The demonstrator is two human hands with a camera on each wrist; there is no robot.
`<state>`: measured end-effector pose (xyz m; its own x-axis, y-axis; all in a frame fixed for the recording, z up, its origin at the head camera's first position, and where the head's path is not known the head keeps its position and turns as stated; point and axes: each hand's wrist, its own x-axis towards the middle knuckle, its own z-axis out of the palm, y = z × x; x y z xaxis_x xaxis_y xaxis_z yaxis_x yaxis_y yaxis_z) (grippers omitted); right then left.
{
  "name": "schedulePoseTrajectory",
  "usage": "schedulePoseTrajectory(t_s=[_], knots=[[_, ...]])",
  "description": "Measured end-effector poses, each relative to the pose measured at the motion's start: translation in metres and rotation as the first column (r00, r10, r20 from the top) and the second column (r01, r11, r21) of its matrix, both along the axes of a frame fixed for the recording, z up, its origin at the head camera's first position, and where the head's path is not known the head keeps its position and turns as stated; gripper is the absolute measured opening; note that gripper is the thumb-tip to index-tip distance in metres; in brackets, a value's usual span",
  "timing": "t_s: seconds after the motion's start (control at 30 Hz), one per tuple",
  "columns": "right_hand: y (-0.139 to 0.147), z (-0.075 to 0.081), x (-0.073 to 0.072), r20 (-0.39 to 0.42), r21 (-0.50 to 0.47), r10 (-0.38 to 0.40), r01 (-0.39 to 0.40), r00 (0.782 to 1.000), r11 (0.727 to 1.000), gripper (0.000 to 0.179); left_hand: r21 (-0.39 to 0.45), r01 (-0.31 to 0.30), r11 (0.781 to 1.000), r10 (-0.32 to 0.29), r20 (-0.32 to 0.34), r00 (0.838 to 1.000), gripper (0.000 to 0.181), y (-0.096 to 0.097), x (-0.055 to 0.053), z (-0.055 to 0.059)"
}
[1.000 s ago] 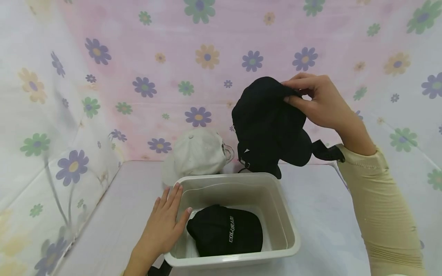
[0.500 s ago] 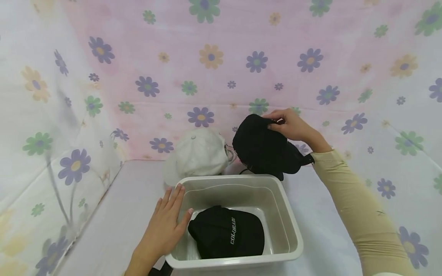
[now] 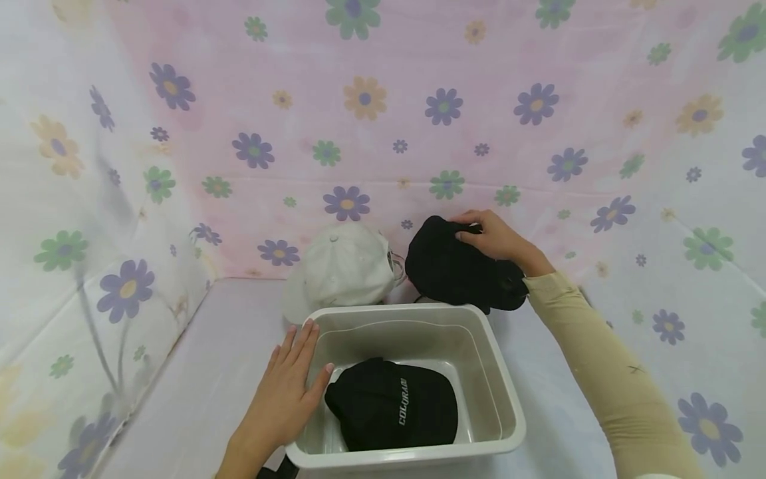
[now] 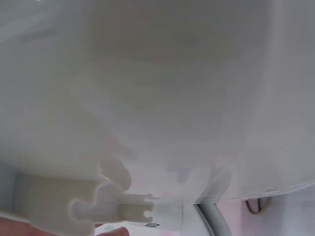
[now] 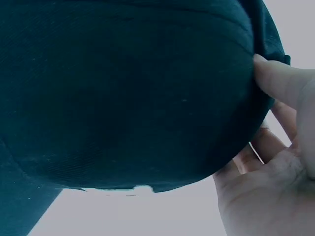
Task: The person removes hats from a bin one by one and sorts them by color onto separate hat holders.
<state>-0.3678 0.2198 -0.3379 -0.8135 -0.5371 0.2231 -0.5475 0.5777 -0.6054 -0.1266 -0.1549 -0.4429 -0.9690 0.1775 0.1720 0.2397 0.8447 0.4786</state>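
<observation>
In the head view my right hand (image 3: 499,238) pinches a black cap (image 3: 445,266) behind the plastic bin (image 3: 407,459), low against the back cloth. The right wrist view shows my thumb (image 5: 278,81) pressed on that cap, with fingers behind it. My left hand (image 3: 281,392) rests on the bin's left rim, its fingers straight. Inside the bin lies another black cap (image 3: 389,406) with "COLORADO" lettering, partly cut off at the end. The bin's pale wall (image 4: 162,113) fills most of the left wrist view.
A white cap (image 3: 347,263) sits behind the bin, left of the black one, its strap side facing right. Flowered cloth (image 3: 359,153) hangs at the back and both sides. The table surface (image 3: 556,386) is pale.
My right hand has lowered the black cap and brought it slightly left, down behind the bin's back right corner. My left hand stays on the rim.
</observation>
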Motion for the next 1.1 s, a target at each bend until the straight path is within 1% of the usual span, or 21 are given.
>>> schedulePoseTrajectory(t_s=[0.17, 0.3, 0.4, 0.47, 0.57, 0.7, 0.8, 0.93, 1.1], knots=[[0.003, -0.004, 0.000, 0.063, -0.010, -0.023, 0.024, 0.998, 1.000, 0.039, 0.004, 0.001, 1.000, -0.001, 0.012, 1.000, 0.070, 0.001, 0.001, 0.000], [0.009, -0.008, 0.002, 0.153, 0.005, -0.039, 0.039, 0.987, 0.999, 0.047, 0.007, 0.000, 1.000, 0.000, 0.014, 1.000, 0.070, 0.001, 0.002, 0.000], [0.013, -0.010, 0.002, 0.206, 0.015, -0.018, 0.015, 0.978, 1.000, 0.054, 0.009, 0.002, 1.000, -0.002, -0.001, 1.000, 0.070, 0.001, 0.002, 0.000], [0.014, -0.012, 0.002, 0.224, 0.014, 0.002, -0.005, 0.974, 1.000, 0.058, 0.008, 0.001, 1.000, -0.001, -0.007, 1.000, 0.070, 0.001, 0.002, 0.000], [0.016, -0.016, 0.001, 0.225, 0.015, 0.024, -0.028, 0.974, 0.999, 0.065, 0.016, -0.001, 1.000, 0.001, -0.008, 1.000, 0.069, 0.001, 0.002, 0.001], [0.018, -0.026, -0.002, 0.233, 0.002, 0.028, -0.029, 0.972, 1.000, 0.075, 0.027, -0.003, 1.000, 0.003, -0.001, 1.000, 0.069, 0.001, 0.002, 0.000], [0.019, -0.032, -0.002, 0.234, -0.019, 0.030, -0.027, 0.972, 0.999, 0.080, 0.038, -0.001, 0.999, 0.001, -0.007, 1.000, 0.069, 0.001, 0.002, -0.002], [0.019, -0.034, -0.002, 0.231, -0.041, 0.031, -0.023, 0.973, 0.999, 0.080, 0.083, 0.005, 0.997, -0.004, -0.006, 1.000, 0.068, 0.000, 0.001, -0.003], [0.020, -0.037, -0.003, 0.224, -0.055, 0.033, -0.021, 0.974, 0.998, 0.080, 0.162, 0.020, 0.987, -0.020, -0.002, 1.000, 0.067, -0.002, -0.003, -0.005]])
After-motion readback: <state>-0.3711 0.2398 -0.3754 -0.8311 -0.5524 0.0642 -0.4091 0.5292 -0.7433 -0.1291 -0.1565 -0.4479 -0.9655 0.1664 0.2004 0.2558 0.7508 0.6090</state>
